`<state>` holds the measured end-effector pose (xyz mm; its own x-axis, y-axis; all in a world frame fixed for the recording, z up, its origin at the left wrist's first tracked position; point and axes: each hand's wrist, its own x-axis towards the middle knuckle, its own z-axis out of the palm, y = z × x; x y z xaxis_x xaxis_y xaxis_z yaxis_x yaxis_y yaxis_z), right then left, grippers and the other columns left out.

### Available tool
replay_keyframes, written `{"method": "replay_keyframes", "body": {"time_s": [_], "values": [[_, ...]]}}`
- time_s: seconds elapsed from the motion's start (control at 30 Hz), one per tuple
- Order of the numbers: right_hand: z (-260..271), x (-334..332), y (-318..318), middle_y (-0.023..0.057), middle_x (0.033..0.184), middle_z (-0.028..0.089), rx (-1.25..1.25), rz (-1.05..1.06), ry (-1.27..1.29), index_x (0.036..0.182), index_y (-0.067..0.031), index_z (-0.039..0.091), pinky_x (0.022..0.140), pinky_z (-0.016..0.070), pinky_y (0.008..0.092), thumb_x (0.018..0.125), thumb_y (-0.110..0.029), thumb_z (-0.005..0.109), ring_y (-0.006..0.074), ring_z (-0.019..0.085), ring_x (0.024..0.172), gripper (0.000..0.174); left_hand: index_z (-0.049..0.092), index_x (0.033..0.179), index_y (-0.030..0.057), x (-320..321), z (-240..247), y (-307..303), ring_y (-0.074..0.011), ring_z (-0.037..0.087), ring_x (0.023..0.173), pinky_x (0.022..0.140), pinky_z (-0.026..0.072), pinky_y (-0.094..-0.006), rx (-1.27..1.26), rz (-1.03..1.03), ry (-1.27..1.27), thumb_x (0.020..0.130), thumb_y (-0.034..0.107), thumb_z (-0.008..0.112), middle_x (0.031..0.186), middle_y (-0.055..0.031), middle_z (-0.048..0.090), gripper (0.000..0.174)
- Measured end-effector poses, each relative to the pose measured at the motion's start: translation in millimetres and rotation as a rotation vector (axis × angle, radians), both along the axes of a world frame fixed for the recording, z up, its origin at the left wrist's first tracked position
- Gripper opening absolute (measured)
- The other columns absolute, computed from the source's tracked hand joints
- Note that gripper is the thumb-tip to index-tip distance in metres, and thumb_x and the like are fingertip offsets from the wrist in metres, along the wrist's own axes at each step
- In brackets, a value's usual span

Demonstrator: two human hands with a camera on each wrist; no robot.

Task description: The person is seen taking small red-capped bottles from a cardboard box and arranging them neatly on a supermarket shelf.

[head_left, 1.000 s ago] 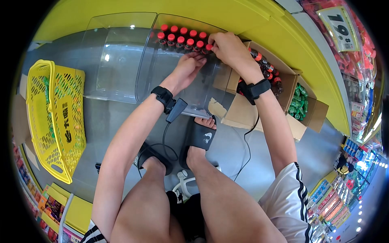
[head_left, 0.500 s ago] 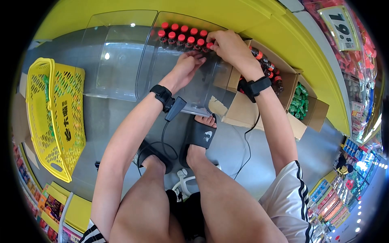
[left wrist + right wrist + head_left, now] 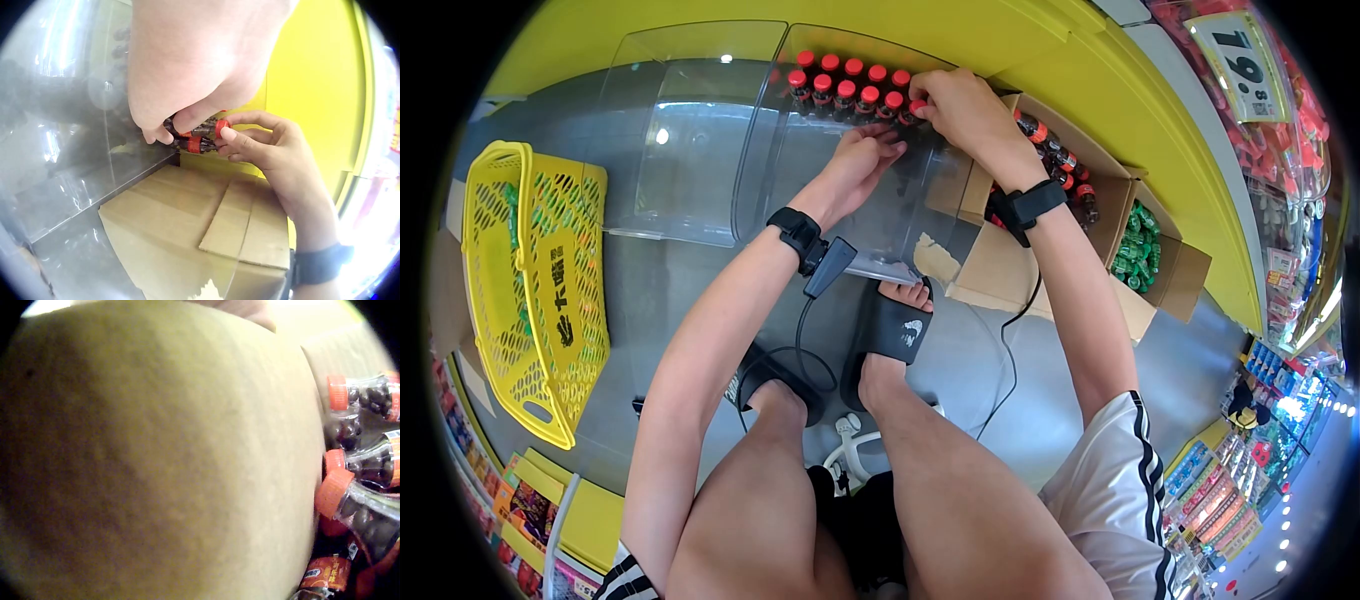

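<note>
Small red-capped bottles stand upright in two rows along the back of a clear plastic bin [image 3: 830, 185]. My right hand [image 3: 970, 115] pinches the cap of the small candy bottle [image 3: 220, 129] at the right end of the front row. In the left wrist view, thumb and fingers of that right hand [image 3: 284, 153] are around the red cap. My left hand [image 3: 862, 168] reaches in low before the same row, fingers extended and fingertips at the bottles' sides. In the right wrist view, loose bottles [image 3: 372, 512] with dark pieces inside lie beside the arm.
An open cardboard box [image 3: 1105, 195] at right holds more red-capped bottles; another behind it holds green bottles [image 3: 1138, 250]. A second clear bin [image 3: 690, 150] adjoins at left. A yellow basket [image 3: 585, 290] stands farther left. A yellow panel [image 3: 1040, 50] runs behind. Cables [image 3: 1008, 350] hang from both wrists.
Both hands stay at the right end of the front row, with only slight shifts. The right hand keeps its pinch on the end bottle, and the view tilts a little.
</note>
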<state>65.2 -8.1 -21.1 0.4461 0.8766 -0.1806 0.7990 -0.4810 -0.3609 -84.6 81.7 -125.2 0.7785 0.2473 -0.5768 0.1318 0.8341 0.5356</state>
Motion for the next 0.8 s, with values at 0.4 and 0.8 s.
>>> {"method": "replay_keyframes", "body": {"time_s": [0.4,0.8], "values": [[-1.9,1.1,1.0,0.0260,0.101,0.075,-0.013,-0.009,0.016,0.100,-0.0012,0.072,0.088,0.0573,0.0542,0.093,-0.011,0.073,0.0455,0.073,0.102,0.013,0.039,0.152,-0.0140,-0.5,-4.0,3.0,-0.0331,0.059,0.137,0.123,0.0496,-0.0383,-0.017,0.057,0.003,0.098,-0.018,0.050,0.154,-0.0235,0.048,0.055],[-4.4,1.8,0.6,0.0187,0.094,0.077,-0.035,0.018,-0.024,0.115,-0.0044,0.075,0.085,0.0582,0.0485,0.096,-0.015,0.077,0.0395,0.074,0.092,0.022,0.048,0.143,-0.0104,3.6,-5.9,12.0,-0.0300,0.055,0.142,0.125,0.0478,-0.0428,-0.021,0.095,-0.044,0.094,-0.021,0.046,0.149,-0.0183,0.053,0.050]]}}
